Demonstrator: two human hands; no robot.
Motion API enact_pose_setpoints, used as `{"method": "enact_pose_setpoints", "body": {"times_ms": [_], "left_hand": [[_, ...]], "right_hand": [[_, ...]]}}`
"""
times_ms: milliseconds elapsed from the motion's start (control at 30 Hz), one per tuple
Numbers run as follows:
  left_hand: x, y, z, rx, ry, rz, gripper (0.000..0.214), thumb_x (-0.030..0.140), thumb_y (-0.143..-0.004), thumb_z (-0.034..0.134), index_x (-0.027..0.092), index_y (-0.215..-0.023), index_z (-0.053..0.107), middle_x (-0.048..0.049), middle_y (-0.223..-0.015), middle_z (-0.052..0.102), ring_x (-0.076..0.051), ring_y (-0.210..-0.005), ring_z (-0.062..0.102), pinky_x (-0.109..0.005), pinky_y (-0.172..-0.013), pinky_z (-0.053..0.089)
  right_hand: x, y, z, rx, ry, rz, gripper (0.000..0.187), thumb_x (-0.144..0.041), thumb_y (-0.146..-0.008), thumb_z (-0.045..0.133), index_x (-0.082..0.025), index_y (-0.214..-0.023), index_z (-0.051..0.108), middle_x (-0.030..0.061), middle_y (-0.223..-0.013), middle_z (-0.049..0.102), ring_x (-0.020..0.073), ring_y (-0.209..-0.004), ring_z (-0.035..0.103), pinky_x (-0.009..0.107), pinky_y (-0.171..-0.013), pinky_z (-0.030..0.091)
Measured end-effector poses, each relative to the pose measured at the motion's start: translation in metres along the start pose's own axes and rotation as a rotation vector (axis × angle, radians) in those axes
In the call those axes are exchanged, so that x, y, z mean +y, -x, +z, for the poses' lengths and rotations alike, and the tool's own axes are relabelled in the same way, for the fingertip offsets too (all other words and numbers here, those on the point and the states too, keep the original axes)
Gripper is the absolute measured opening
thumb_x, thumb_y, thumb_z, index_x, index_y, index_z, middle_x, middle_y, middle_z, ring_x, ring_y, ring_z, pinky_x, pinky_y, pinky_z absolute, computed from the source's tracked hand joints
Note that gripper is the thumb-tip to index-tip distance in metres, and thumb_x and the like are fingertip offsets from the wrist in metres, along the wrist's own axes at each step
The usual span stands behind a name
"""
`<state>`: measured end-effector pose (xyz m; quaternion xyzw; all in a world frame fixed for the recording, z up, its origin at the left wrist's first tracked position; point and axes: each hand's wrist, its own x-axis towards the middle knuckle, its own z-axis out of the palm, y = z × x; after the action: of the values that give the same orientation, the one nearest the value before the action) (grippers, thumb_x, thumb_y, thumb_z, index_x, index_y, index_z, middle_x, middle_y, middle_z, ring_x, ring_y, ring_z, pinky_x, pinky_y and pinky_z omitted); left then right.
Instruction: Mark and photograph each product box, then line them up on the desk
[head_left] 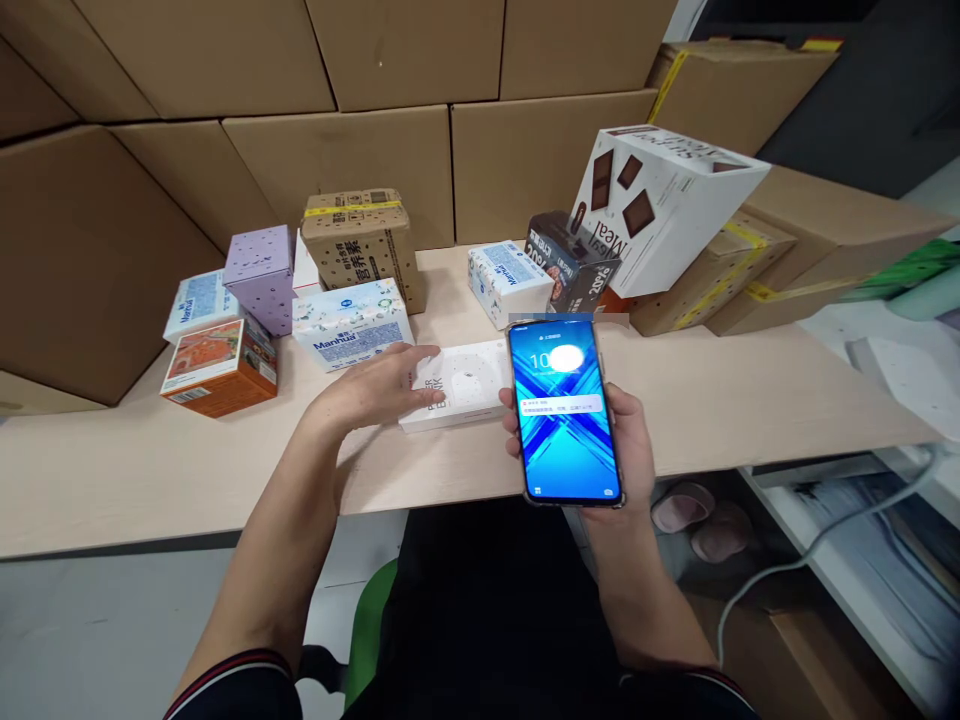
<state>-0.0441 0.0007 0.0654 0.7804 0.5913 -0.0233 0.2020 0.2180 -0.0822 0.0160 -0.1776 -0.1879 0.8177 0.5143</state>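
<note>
My right hand (636,440) grips a smartphone (564,410) upright over the table's front edge, its blue screen lit and facing me. My left hand (373,388) lies flat with fingers stretched out on the left end of a flat white box (466,385) that rests on the light wooden table (750,390). The phone covers the white box's right end.
Small boxes stand behind: an orange one (221,366), a purple one (261,275), a Manhua tissue box (351,322), a brown carton (365,240), a white-blue box (507,280), a dark box (571,262) and a tilted white Meal box (660,205). Large cartons wall the back.
</note>
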Motion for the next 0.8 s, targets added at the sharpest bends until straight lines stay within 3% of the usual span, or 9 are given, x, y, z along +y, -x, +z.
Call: {"method": "enact_pose_setpoints", "body": {"times_ms": [133,267,367,467,600,700,800], "left_hand": [[0.000,0.000,0.001,0.004,0.007,-0.006,0.077,0.065,-0.088,0.056,0.032,-0.157,0.045,-0.0095,-0.144,0.060,-0.034,-0.121,0.064,-0.039,-0.094,0.050],[0.000,0.000,0.001,0.004,0.017,-0.013,0.077,0.064,-0.088,0.057,0.033,-0.157,0.044,-0.0096,-0.144,0.060,-0.034,-0.121,0.064,-0.039,-0.094,0.050],[-0.001,-0.001,0.002,0.009,0.016,-0.009,0.078,0.064,-0.087,0.057,0.033,-0.157,0.044,-0.0100,-0.142,0.060,-0.035,-0.122,0.064,-0.040,-0.095,0.050],[-0.002,-0.001,0.004,0.014,0.019,0.000,0.078,0.065,-0.088,0.056,0.034,-0.158,0.043,-0.0100,-0.145,0.058,-0.036,-0.127,0.061,-0.041,-0.097,0.049],[-0.002,-0.001,0.003,-0.008,0.017,0.031,0.086,0.070,-0.086,0.058,0.033,-0.160,0.039,-0.0110,-0.152,0.054,-0.038,-0.130,0.059,-0.045,-0.103,0.048],[-0.002,0.002,0.000,-0.072,-0.006,0.055,0.102,0.078,-0.078,0.064,0.033,-0.164,0.031,-0.0114,-0.161,0.045,-0.041,-0.135,0.055,-0.048,-0.107,0.047],[-0.002,0.005,0.000,-0.135,-0.051,0.064,0.117,0.085,-0.071,0.066,0.034,-0.167,0.023,-0.0129,-0.172,0.028,-0.047,-0.148,0.042,-0.055,-0.113,0.042]], "right_hand": [[-0.027,0.015,-0.001,0.165,0.192,-0.152,0.057,-0.056,-0.083,0.063,-0.020,-0.127,0.068,0.0138,-0.120,0.079,0.0304,-0.096,0.079,0.046,-0.081,0.067],[-0.059,0.030,-0.013,0.397,0.530,-0.327,0.045,-0.057,-0.083,0.063,-0.030,-0.117,0.073,0.0107,-0.117,0.078,0.0360,-0.104,0.076,0.056,-0.087,0.064],[-0.082,0.036,-0.034,0.601,0.935,-0.428,0.038,-0.055,-0.084,0.065,-0.037,-0.117,0.069,0.0085,-0.117,0.077,0.0368,-0.106,0.074,0.061,-0.092,0.060],[-0.102,0.037,-0.060,0.744,1.527,-0.497,0.048,-0.048,-0.084,0.068,-0.034,-0.130,0.064,0.0138,-0.123,0.074,0.0393,-0.116,0.069,0.063,-0.100,0.054],[-0.118,0.034,-0.089,0.758,2.161,-0.423,0.065,-0.044,-0.085,0.065,-0.022,-0.145,0.055,0.0252,-0.129,0.069,0.0478,-0.122,0.064,0.065,-0.106,0.048],[-0.122,0.032,-0.106,0.741,2.321,-0.311,0.073,-0.047,-0.088,0.061,-0.014,-0.152,0.049,0.0293,-0.131,0.067,0.0504,-0.123,0.062,0.065,-0.105,0.047],[-0.125,0.032,-0.119,0.770,2.345,-0.245,0.077,-0.049,-0.088,0.061,-0.011,-0.153,0.047,0.0276,-0.132,0.068,0.0472,-0.122,0.064,0.060,-0.104,0.049]]}}
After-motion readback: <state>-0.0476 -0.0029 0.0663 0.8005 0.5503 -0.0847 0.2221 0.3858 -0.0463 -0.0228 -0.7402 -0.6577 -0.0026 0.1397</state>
